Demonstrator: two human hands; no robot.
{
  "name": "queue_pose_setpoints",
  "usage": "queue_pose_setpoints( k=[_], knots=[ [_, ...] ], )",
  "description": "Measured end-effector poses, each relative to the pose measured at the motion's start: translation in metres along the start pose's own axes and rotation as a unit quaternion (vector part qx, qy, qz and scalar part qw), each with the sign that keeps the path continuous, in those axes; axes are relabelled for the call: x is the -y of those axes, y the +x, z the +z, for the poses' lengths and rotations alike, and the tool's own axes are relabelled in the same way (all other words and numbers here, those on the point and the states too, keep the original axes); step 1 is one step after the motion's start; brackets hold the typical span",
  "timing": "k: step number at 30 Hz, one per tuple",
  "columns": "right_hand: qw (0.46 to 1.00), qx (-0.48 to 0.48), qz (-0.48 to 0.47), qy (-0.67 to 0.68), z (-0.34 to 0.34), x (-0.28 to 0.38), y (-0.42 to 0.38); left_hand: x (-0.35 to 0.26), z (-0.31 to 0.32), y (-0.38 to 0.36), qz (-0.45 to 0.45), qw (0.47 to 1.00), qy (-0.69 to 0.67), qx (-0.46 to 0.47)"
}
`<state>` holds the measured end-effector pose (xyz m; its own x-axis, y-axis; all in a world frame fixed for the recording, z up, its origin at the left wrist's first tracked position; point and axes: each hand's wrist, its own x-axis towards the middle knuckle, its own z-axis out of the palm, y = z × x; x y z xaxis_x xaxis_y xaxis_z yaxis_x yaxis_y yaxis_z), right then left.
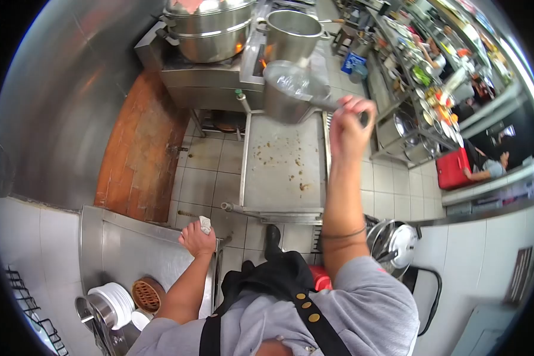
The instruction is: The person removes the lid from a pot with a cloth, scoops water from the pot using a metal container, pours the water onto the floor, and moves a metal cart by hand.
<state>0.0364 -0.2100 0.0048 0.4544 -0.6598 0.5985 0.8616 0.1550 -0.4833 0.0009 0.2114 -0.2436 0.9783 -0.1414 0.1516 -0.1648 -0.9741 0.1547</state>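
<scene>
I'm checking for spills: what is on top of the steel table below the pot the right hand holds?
The steel table carries only scattered brownish crumbs and stains. The pot, held by the right hand, covers its far end, so that part stays unseen.

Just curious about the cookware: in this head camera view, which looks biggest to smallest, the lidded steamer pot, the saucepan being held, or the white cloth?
1. Lidded steamer pot
2. Saucepan held by the right hand; it is nearer, so unsure
3. White cloth in the left hand

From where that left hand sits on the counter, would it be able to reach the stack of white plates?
Probably yes. The left hand grips a small cloth at the counter edge; the plates sit on that counter, nothing between.
</scene>
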Motion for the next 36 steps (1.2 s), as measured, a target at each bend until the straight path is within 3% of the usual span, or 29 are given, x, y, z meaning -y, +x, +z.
queue_pose_setpoints(
  k=[6,9,12,15,21,24,27,36],
  knots=[
    [0.98,-0.16,0.11,-0.033,-0.048,-0.019,-0.168,-0.001,-0.003,-0.004,0.002,1.0,-0.007,0.003],
    [0.97,-0.199,0.134,-0.051,-0.061,-0.022,-0.189,0.001,-0.003,-0.006,0.011,1.0,-0.007,-0.028],
    [0.941,-0.301,0.12,-0.099,-0.074,-0.023,-0.19,0.001,-0.004,-0.006,0.007,1.0,-0.018,-0.018],
    [0.935,-0.32,0.116,-0.1,-0.085,-0.023,-0.183,0.003,-0.005,-0.007,0.015,1.0,-0.019,-0.019],
    [0.952,-0.255,0.101,-0.139,-0.096,-0.004,-0.182,0.001,-0.006,-0.007,0.008,1.0,-0.017,-0.013],
    [0.974,-0.167,0.078,-0.13,-0.084,0.018,-0.189,0.003,-0.004,-0.007,0.024,0.999,-0.019,-0.018],
    [0.982,-0.139,0.072,-0.107,-0.065,0.035,-0.203,0.003,-0.002,-0.008,0.007,1.0,-0.017,-0.01],
    [0.98,-0.153,0.121,-0.044,-0.003,0.082,-0.27,0.01,0.006,-0.009,0.013,0.998,-0.049,-0.043]
  ],
)
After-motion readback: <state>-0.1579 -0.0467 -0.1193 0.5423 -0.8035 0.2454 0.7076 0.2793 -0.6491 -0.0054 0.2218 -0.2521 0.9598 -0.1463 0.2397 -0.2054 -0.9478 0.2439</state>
